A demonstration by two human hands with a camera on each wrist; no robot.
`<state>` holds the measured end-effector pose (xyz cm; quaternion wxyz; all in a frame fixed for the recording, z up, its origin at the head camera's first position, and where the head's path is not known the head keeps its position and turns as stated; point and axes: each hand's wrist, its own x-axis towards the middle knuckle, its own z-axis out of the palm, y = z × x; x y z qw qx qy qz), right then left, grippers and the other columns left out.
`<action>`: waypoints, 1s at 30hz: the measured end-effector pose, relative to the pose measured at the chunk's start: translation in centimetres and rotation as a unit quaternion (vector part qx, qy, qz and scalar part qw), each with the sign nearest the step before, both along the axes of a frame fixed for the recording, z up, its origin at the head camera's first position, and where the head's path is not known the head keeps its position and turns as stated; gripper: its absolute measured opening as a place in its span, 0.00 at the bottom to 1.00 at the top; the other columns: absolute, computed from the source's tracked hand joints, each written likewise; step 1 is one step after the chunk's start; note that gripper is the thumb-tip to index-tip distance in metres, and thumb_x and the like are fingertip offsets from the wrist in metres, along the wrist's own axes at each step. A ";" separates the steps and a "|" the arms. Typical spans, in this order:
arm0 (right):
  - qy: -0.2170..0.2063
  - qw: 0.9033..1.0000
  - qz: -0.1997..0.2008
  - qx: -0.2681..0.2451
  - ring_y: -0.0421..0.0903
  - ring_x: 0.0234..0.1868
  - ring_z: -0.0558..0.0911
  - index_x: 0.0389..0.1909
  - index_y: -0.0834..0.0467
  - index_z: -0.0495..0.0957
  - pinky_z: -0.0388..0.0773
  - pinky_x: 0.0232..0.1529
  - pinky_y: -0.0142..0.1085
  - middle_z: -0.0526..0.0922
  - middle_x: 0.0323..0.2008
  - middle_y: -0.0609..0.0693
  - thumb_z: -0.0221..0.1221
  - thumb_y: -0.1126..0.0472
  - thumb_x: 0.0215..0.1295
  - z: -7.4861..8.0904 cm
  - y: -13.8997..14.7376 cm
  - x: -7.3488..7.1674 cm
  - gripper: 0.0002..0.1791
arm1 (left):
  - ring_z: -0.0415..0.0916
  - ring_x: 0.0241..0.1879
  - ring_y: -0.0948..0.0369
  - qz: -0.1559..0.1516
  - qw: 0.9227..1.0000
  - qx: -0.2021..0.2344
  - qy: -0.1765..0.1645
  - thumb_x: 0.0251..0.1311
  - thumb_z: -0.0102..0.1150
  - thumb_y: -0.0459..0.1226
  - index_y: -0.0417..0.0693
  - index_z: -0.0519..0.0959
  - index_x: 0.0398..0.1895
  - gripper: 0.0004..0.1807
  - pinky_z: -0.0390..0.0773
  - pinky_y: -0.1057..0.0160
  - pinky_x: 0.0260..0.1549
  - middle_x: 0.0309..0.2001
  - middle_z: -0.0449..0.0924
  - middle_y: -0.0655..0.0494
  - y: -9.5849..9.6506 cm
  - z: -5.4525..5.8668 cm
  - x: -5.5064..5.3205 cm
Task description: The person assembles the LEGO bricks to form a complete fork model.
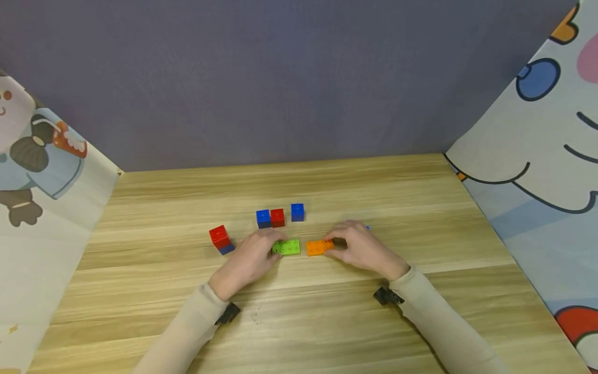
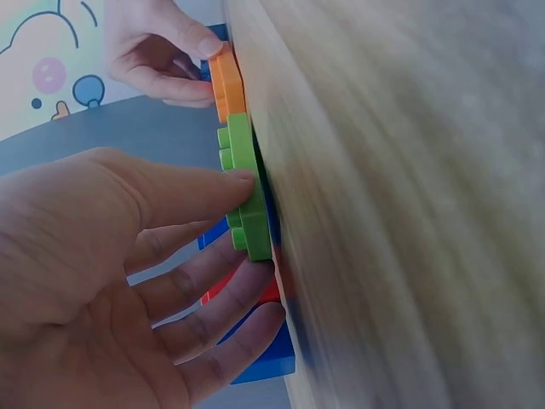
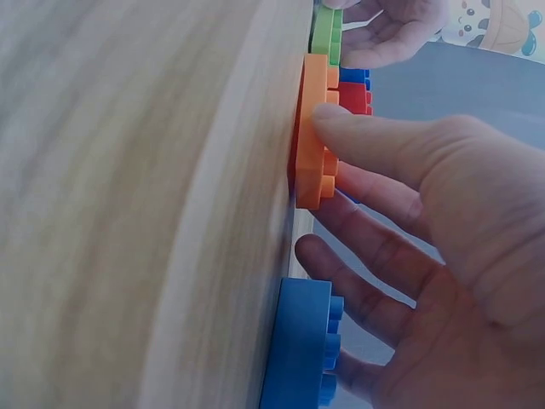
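Note:
My left hand (image 1: 249, 258) pinches a flat green toy brick (image 1: 291, 247) between thumb and fingers, its studs facing up. Across a narrow gap, a flat orange brick (image 1: 315, 248) is pinched by my right hand (image 1: 358, 247). Both bricks lie low over the wooden table, roughly end to end. In the right wrist view, a blue brick (image 3: 296, 345) sits on the table by the right hand's lower fingers; the hand hides most of it in the head view.
Just beyond the left hand, a blue brick (image 1: 263, 218) and a red brick (image 1: 277, 217) stand side by side. Another blue brick (image 1: 297, 212) is slightly right of them. To the left, a red brick (image 1: 218, 236) shows above a blue one (image 1: 227, 249). A grey panel (image 1: 280, 83) rises behind the table.

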<state>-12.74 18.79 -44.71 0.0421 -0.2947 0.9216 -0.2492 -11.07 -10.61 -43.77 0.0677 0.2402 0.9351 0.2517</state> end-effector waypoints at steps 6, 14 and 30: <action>0.002 1.000 -0.001 0.003 0.49 0.53 0.88 0.51 0.53 0.90 0.80 0.66 0.54 0.92 0.50 0.47 0.76 0.54 0.64 0.2 -0.2 0.1 0.16 | 0.80 0.67 0.46 -0.002 1.000 0.001 0.002 0.62 0.75 0.30 0.44 0.84 0.62 0.24 0.78 0.45 0.69 0.65 0.84 0.46 0.1 -0.1 0.3; -0.002 1.000 -0.001 0.007 0.49 0.54 0.88 0.51 0.54 0.90 0.80 0.66 0.53 0.91 0.50 0.47 0.76 0.54 0.65 0.3 -0.6 0.2 0.16 | 0.83 0.61 0.47 -0.007 1.000 -0.009 0.009 0.62 0.75 0.30 0.44 0.85 0.60 0.22 0.83 0.46 0.63 0.61 0.86 0.47 0.3 -0.3 0.4; 0.001 1.000 0.006 0.012 0.48 0.52 0.88 0.51 0.55 0.91 0.74 0.72 0.58 0.92 0.49 0.47 0.76 0.56 0.64 0.4 -1.3 0.3 0.16 | 0.83 0.61 0.47 -0.010 0.999 -0.034 0.016 0.62 0.75 0.32 0.44 0.86 0.58 0.20 0.83 0.45 0.61 0.60 0.87 0.47 0.6 -0.1 0.4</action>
